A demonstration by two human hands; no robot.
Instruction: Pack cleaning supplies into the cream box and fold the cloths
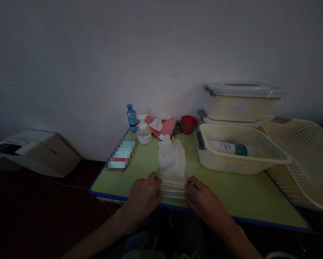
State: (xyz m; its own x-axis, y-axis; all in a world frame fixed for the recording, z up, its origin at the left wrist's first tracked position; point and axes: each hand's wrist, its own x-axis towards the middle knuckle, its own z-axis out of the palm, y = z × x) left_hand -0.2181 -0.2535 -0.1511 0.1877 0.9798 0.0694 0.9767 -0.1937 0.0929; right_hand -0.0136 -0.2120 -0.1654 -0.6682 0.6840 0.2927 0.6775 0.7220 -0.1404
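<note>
White gloves point(172, 158) lie flat on the green table point(220, 192), fingers pointing toward the wall. They look stacked, with several cuff edges showing in layers at the near end. My left hand point(144, 195) pinches the left side of the cuffs between thumb and fingers. On the opposite side, my right hand point(203, 197) has its fingers closed at the right edge of the cuffs. Both hands rest low over the table's front edge, and the fingertips partly cover the cuff sides.
Left of the gloves are a pixelated phone-like slab point(122, 154), a pump bottle point(144, 133) and a blue bottle point(131, 118). Behind lie a red checked cloth point(165, 127) and red basket point(187, 125). Rightward, an open bin point(237, 167) holds a spray can point(231, 148), near a lidded box point(237, 106) and laundry basket point(312, 151).
</note>
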